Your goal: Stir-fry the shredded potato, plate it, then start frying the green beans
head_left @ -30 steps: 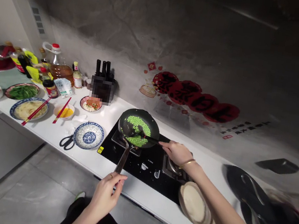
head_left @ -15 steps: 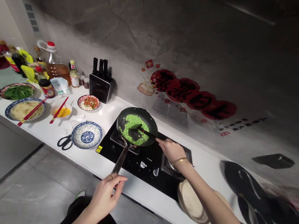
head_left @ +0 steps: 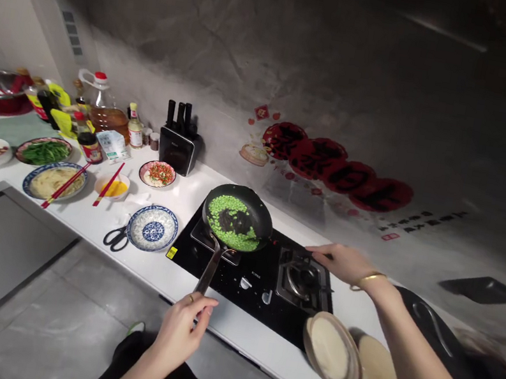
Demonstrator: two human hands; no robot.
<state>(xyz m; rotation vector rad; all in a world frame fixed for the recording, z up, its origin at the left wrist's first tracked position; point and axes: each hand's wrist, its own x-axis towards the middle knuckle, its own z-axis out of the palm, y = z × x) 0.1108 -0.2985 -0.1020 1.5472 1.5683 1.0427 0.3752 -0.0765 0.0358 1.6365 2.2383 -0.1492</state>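
A dark frying pan point(head_left: 264, 212) full of green beans point(head_left: 226, 232) stands on the left burner of the black gas hob point(head_left: 261, 281). My left hand point(head_left: 180, 333) is closed round the end of the pan's long handle point(head_left: 208, 271) at the counter's front edge. My right hand point(head_left: 342, 261) hovers over the hob's back right corner, beyond the right burner point(head_left: 304, 276), well clear of the pan. Its fingers are pressed together on a thin dark utensil handle that barely shows against the hob. A dark patch shows among the beans.
Left of the hob are a blue-patterned bowl point(head_left: 152, 229), scissors point(head_left: 115, 238), plates of food with red chopsticks point(head_left: 64, 184), bottles and a knife block point(head_left: 177, 148). Two flat round plates point(head_left: 332, 351) lie at the front right. A dark wok point(head_left: 446, 338) stands at the far right.
My right hand has drawn back from the pan and moved right, past the right burner. The beans are now spread round a dark patch. My left hand stays on the pan handle.
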